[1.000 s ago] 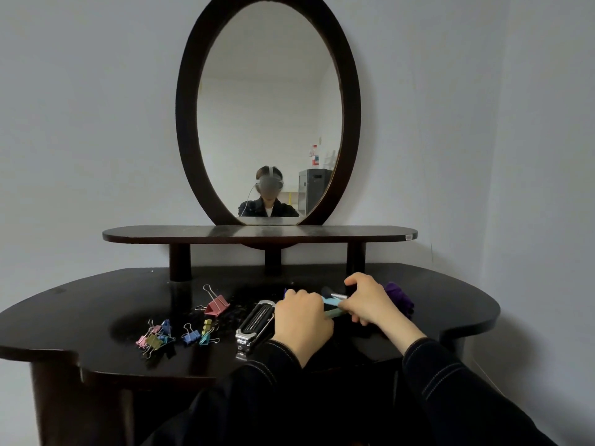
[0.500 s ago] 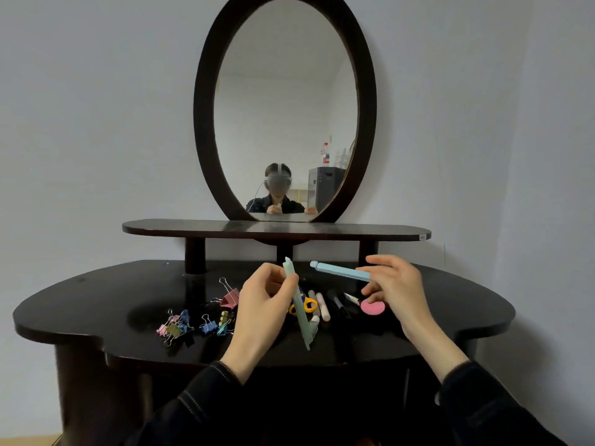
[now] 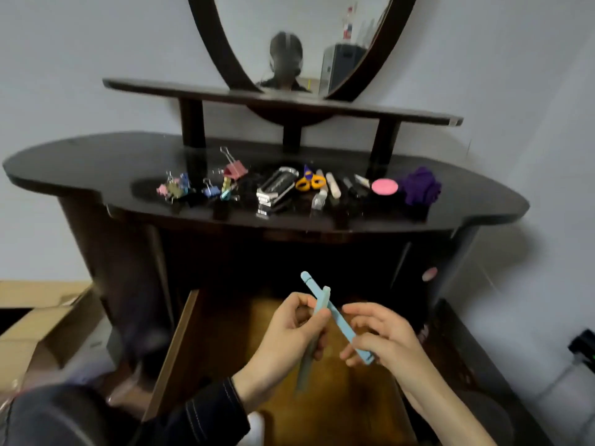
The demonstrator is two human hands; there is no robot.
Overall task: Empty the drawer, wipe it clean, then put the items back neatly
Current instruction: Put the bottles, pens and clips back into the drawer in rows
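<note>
Left hand [image 3: 283, 333] grips green stick [image 3: 304, 371], right hand [image 3: 383, 339] pinches blue stick [image 3: 339, 318]; crossed sticks may snag and drop into drawer [image 3: 222, 336].

A home bedroom corner: dark dressing table [image 3: 96, 175] with oval mirror [image 3: 222, 59] against plain white walls.
</note>
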